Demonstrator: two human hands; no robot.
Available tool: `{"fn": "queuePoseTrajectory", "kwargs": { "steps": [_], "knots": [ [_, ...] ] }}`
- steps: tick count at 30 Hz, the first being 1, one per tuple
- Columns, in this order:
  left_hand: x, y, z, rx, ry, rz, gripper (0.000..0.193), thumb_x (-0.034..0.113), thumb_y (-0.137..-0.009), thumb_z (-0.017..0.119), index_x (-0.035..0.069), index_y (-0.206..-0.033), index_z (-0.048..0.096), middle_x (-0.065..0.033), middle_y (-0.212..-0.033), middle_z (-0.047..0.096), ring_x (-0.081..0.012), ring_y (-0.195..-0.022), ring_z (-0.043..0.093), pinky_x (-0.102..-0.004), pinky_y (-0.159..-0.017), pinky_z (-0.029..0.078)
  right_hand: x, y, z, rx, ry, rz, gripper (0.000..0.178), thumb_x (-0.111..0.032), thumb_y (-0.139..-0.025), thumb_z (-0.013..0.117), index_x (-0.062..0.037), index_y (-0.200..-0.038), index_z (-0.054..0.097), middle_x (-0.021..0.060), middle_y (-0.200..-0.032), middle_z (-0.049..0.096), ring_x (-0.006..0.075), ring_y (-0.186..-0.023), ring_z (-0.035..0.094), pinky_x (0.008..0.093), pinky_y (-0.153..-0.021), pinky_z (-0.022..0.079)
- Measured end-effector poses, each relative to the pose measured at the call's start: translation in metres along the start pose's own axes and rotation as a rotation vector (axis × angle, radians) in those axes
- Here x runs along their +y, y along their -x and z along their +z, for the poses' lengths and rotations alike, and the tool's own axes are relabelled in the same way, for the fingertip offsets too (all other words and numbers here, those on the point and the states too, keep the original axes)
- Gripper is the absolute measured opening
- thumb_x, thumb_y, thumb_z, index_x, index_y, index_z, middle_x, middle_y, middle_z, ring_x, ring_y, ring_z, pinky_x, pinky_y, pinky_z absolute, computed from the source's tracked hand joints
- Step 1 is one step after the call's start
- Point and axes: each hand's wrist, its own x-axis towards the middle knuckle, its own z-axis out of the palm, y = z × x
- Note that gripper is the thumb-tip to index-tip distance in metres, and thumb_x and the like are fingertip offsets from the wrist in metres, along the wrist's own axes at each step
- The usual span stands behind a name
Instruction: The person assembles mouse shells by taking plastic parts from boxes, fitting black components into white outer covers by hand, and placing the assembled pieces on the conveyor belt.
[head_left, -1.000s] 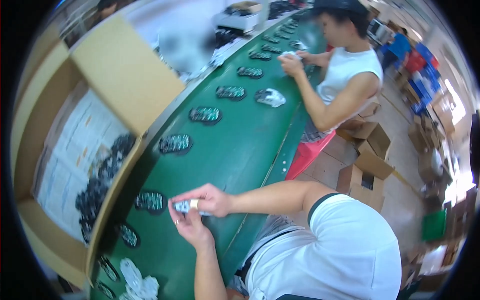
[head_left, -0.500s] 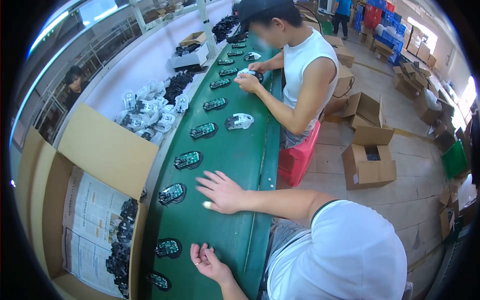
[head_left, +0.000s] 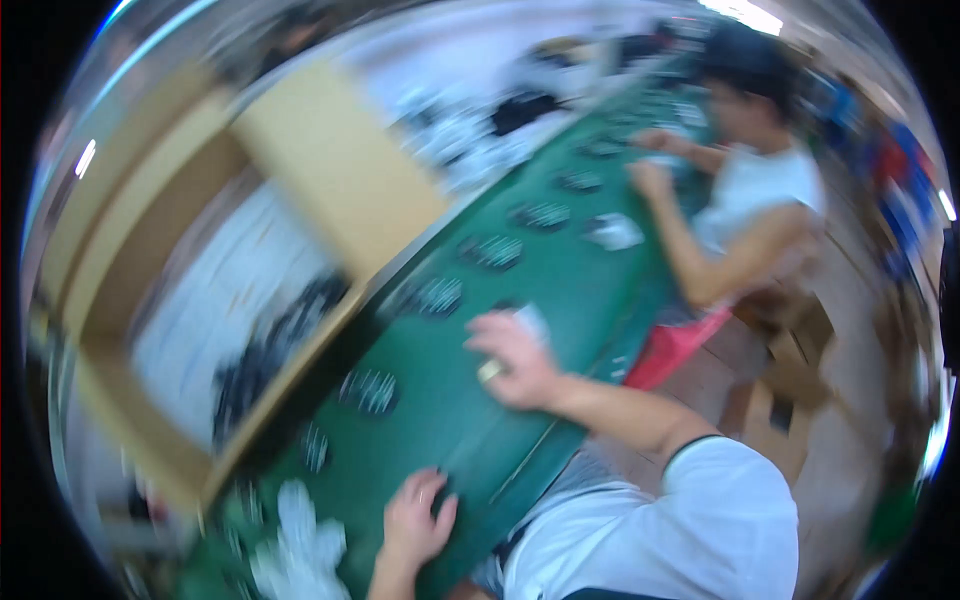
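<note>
Motion blur softens the whole picture. My left hand (head_left: pixel 417 515) hovers low over the green belt, thumb and fingers apart in a loose curve; the dark patch between them is too smeared to name. Palm down, my right hand (head_left: pixel 515 360) is farther up the belt, wearing a pale yellow finger cover. A white piece with a dark end (head_left: pixel 531 322) shows right beside its far edge; whether the fingers grip it is hidden. Left of my hands, black mouse bases with green circuit boards (head_left: pixel 370 391) lie in a row. A white-topped mouse (head_left: pixel 613 232) rests farther along.
An open cardboard box (head_left: pixel 240 440) with newspaper and black parts stands along the belt's left side. Pale translucent pieces (head_left: pixel 300 545) lie at the lower left, white shells (head_left: pixel 455 135) behind the belt. A co-worker (head_left: pixel 765 190) handles a part farther up; cartons (head_left: pixel 785 400) sit on the floor.
The view has swung, so the belt now slants to the upper right. A white piece now shows beside my right hand, and pale translucent pieces have come into view at lower left.
</note>
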Motion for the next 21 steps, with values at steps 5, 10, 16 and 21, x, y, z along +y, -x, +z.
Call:
{"fn": "queuePoseTrajectory", "kwargs": {
  "steps": [5, 10, 16, 21],
  "knots": [
    [-0.017, 0.039, -0.036, 0.317, -0.495, -0.184, 0.056, 0.023, -0.08, 0.077, 0.005, -0.132, 0.062, -0.0209, -0.138, 0.057, -0.0433, -0.132, 0.051, -0.0586, -0.113, 0.039, -0.013, -0.035, -0.004, -0.102, -0.043, -0.083, 0.042, 0.002, -0.076, 0.064, -0.0001, -0.119, 0.065, 0.0223, -0.13, 0.064, 0.0404, -0.119, 0.062, 0.0465, -0.103, 0.05],
    [-0.033, 0.097, -0.054, 0.236, -0.717, -0.604, 0.067, 0.029, -0.081, 0.079, 0.006, -0.14, 0.057, -0.0266, -0.148, 0.049, -0.0443, -0.139, 0.043, -0.0607, -0.118, 0.03, -0.064, -0.123, 0.064, -0.097, -0.223, -0.329, 0.035, 0.002, -0.083, 0.064, -0.0006, -0.118, 0.065, 0.0204, -0.128, 0.065, 0.0379, -0.115, 0.065, 0.0438, -0.1, 0.053],
    [-0.081, 0.103, -0.061, 0.358, -0.667, -0.714, 0.081, 0.025, -0.082, 0.077, 0.007, -0.153, 0.043, -0.0234, -0.147, 0.052, -0.0409, -0.138, 0.046, -0.0617, -0.119, 0.028, -0.066, -0.247, 0.176, -0.669, 0.269, 0.103, 0.04, -0.018, -0.083, 0.067, -0.0096, -0.121, 0.072, 0.0175, -0.119, 0.073, 0.0345, -0.109, 0.07, 0.0454, -0.094, 0.056],
    [-0.071, 0.099, -0.077, 0.264, -0.632, -0.897, 0.089, 0.025, -0.078, 0.081, 0.01, -0.156, 0.041, -0.0217, -0.15, 0.051, -0.0391, -0.144, 0.043, -0.0608, -0.117, 0.032, 0.018, -0.257, 0.227, -1.0, 0.496, 0.199, 0.039, -0.026, -0.082, 0.071, -0.0098, -0.118, 0.077, 0.015, -0.125, 0.073, 0.0342, -0.115, 0.069, 0.0458, -0.097, 0.056]
  ]
}}
